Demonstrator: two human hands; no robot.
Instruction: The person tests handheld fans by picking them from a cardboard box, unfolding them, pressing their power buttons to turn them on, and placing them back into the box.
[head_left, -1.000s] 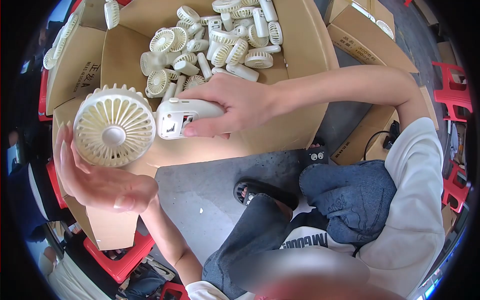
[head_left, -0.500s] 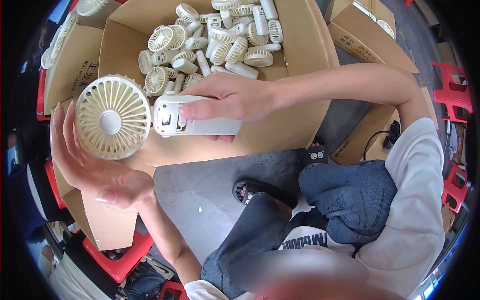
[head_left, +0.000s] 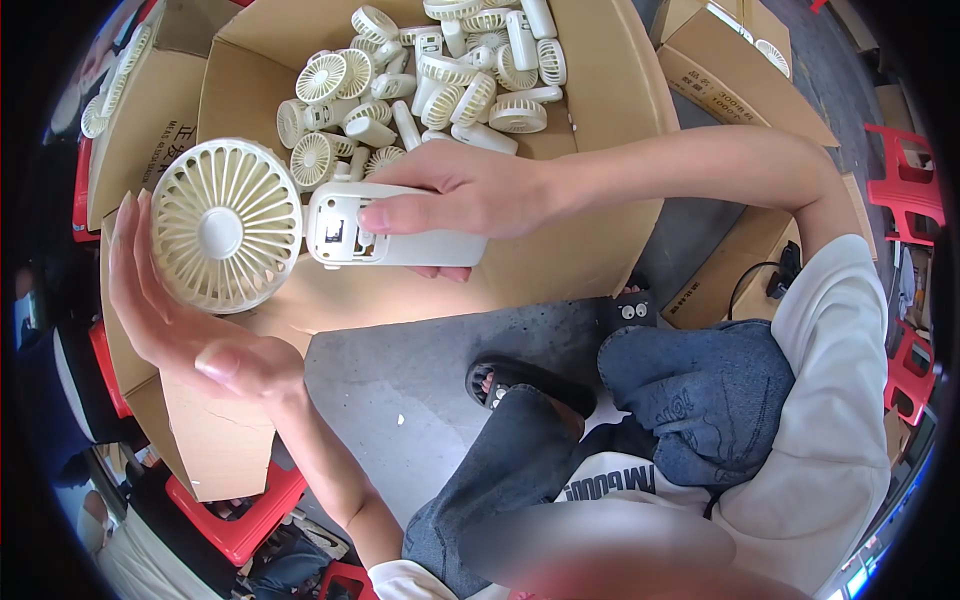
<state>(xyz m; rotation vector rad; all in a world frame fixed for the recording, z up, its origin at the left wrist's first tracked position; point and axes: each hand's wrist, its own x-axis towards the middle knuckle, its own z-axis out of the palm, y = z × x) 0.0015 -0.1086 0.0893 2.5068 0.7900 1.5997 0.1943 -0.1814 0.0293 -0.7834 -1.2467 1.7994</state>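
A white handheld fan (head_left: 222,232) lies sideways across the view, its round grille at the left and its handle at the right. My right hand (head_left: 475,195) grips the handle, with the thumb pressed on its face beside a small dark window. Fingers stretched out, my left hand (head_left: 205,345) stands at the left edge of the grille with the palm towards it. Whether those fingers touch the grille I cannot tell. Behind the fan, a large open cardboard box (head_left: 610,90) contains many similar white fans (head_left: 440,75) piled loosely.
Another carton (head_left: 145,150) with fans on it stands at the left. At the upper right is a printed carton (head_left: 720,80). Red stools (head_left: 905,180) stand on both sides. A black cable (head_left: 780,272) lies by a carton at the right. Grey floor (head_left: 400,380) shows below.
The fan and my right hand have shifted up very slightly. My left hand's fingers have moved a little to the right and its thumb has risen.
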